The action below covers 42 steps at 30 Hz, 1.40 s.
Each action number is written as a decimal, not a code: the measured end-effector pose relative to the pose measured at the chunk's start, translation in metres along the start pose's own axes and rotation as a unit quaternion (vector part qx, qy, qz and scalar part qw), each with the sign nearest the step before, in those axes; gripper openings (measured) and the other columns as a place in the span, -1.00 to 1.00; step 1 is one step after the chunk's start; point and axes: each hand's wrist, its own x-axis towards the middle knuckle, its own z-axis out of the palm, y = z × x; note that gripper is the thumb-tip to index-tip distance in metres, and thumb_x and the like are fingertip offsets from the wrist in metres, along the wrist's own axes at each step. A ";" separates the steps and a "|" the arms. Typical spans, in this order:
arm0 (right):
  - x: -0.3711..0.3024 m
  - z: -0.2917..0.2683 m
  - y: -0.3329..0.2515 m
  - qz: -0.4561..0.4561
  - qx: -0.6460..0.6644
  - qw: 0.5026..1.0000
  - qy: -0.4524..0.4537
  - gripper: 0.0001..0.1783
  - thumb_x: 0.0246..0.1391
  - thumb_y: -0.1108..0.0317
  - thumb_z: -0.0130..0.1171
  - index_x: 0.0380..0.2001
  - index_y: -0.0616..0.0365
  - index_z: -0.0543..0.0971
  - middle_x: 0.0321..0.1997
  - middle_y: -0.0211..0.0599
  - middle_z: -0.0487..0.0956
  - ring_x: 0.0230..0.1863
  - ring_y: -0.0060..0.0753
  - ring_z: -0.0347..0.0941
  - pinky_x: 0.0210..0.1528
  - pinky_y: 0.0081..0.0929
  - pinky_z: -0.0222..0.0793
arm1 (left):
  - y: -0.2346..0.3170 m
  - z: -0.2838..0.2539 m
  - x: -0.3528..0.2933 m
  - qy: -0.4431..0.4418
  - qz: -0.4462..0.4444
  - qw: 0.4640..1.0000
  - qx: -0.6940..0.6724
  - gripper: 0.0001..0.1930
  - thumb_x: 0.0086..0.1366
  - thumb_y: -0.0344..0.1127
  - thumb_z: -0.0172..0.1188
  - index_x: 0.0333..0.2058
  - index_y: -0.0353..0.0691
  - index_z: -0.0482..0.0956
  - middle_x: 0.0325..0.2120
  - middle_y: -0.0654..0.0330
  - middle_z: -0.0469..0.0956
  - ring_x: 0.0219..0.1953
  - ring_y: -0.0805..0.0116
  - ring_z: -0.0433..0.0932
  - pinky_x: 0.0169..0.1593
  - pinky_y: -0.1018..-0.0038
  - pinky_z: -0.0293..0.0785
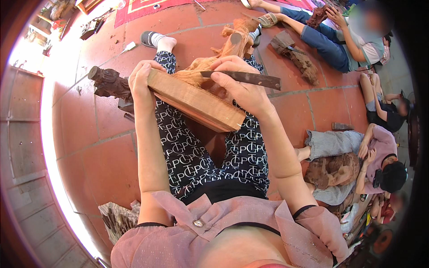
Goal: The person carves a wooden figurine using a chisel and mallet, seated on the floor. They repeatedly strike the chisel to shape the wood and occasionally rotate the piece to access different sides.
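A light-brown wood carving (235, 41) with a thick rectangular base (196, 102) rests tilted across my thighs, its carved part reaching away from me. My left hand (141, 82) grips the left end of the base, thumb over the near edge. In my right hand (245, 89) is a dark, flat, blade-like tool (263, 80), pinched by the fingers and thumb. Its narrow tip points left and meets the carving just above the base. Part of the carving is hidden behind my right hand.
Left of my leg stands a dark carved figure (111, 83) on the tiled floor (80, 120). A rough dark wood piece (295, 58) lies to the right. Several people sit along the right side, one with a large brown carving (333, 172). A red mat (152, 11) lies beyond.
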 end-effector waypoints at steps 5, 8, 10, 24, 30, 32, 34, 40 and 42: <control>0.000 -0.007 -0.003 0.100 0.125 0.987 -0.012 -0.80 0.10 0.34 0.11 -0.37 0.28 0.59 -0.20 -0.32 0.57 -0.23 -0.57 0.42 -0.17 -0.58 0.33 | -0.001 -0.002 0.000 0.001 -0.004 1.000 -0.002 -0.69 0.22 -0.20 -0.10 -0.42 -0.37 0.47 -0.48 0.03 0.51 -0.38 0.30 0.49 -0.20 0.44 0.38; 0.004 0.003 -0.006 0.040 0.051 0.998 0.001 -0.81 0.09 0.37 0.09 -0.33 0.25 0.60 -0.25 -0.35 0.58 -0.27 -0.59 0.42 -0.18 -0.60 0.33 | 0.000 -0.001 0.001 0.002 -0.002 1.000 -0.003 -0.69 0.22 -0.20 -0.10 -0.42 -0.37 0.47 -0.48 0.03 0.52 -0.38 0.30 0.49 -0.20 0.44 0.38; 0.006 0.005 -0.001 0.000 -0.013 1.000 0.011 -0.82 0.09 0.38 0.09 -0.33 0.25 0.61 -0.26 -0.37 0.58 -0.30 -0.60 0.41 -0.19 -0.61 0.33 | 0.001 0.001 0.002 -0.001 -0.007 1.000 -0.011 -0.68 0.22 -0.20 -0.10 -0.42 -0.37 0.47 -0.48 0.03 0.52 -0.37 0.30 0.50 -0.20 0.44 0.38; -0.001 0.002 0.010 0.098 0.110 0.988 0.039 -0.81 0.04 0.31 0.16 -0.41 0.25 0.58 -0.18 -0.31 0.52 -0.28 -0.53 0.47 -0.22 -0.57 0.41 | 0.000 0.001 0.002 -0.002 -0.004 1.000 -0.001 -0.68 0.22 -0.20 -0.10 -0.41 -0.37 0.48 -0.49 0.03 0.51 -0.38 0.29 0.49 -0.19 0.42 0.38; -0.021 -0.014 0.023 0.117 0.106 0.984 0.080 -0.83 0.05 0.37 0.16 -0.38 0.28 0.57 -0.27 -0.30 0.56 -0.25 -0.52 0.45 -0.16 -0.55 0.36 | -0.001 -0.002 0.001 0.000 -0.007 1.000 -0.008 -0.68 0.22 -0.20 -0.11 -0.42 -0.37 0.48 -0.49 0.04 0.51 -0.37 0.30 0.49 -0.19 0.43 0.38; -0.024 -0.011 0.024 0.108 0.128 0.984 0.058 -0.82 0.05 0.36 0.17 -0.39 0.29 0.58 -0.26 -0.27 0.56 -0.22 -0.50 0.44 -0.13 -0.53 0.34 | 0.000 -0.001 0.001 -0.001 -0.012 1.000 -0.008 -0.68 0.22 -0.20 -0.11 -0.42 -0.37 0.48 -0.48 0.04 0.52 -0.37 0.30 0.49 -0.19 0.44 0.38; -0.024 -0.008 0.024 0.072 0.121 0.989 0.054 -0.81 0.05 0.35 0.17 -0.40 0.29 0.59 -0.26 -0.26 0.56 -0.21 -0.48 0.44 -0.12 -0.52 0.34 | 0.003 0.001 0.000 -0.004 -0.006 1.000 0.008 -0.69 0.22 -0.20 -0.10 -0.42 -0.37 0.48 -0.48 0.04 0.52 -0.37 0.30 0.49 -0.19 0.44 0.38; -0.014 0.000 0.015 0.053 0.111 0.990 0.068 -0.79 0.04 0.30 0.17 -0.41 0.26 0.61 -0.17 -0.23 0.50 -0.11 -0.39 0.41 -0.03 -0.46 0.30 | -0.001 -0.002 0.001 -0.002 -0.007 1.000 -0.008 -0.68 0.22 -0.20 -0.11 -0.42 -0.37 0.47 -0.48 0.04 0.51 -0.36 0.29 0.49 -0.19 0.42 0.39; -0.012 0.007 0.014 0.051 0.094 0.992 0.064 -0.79 0.04 0.29 0.18 -0.42 0.25 0.61 -0.14 -0.22 0.48 -0.08 -0.38 0.40 -0.02 -0.45 0.29 | -0.002 -0.003 0.001 -0.005 -0.007 1.000 -0.014 -0.68 0.22 -0.20 -0.10 -0.41 -0.37 0.47 -0.47 0.03 0.51 -0.36 0.29 0.49 -0.19 0.42 0.39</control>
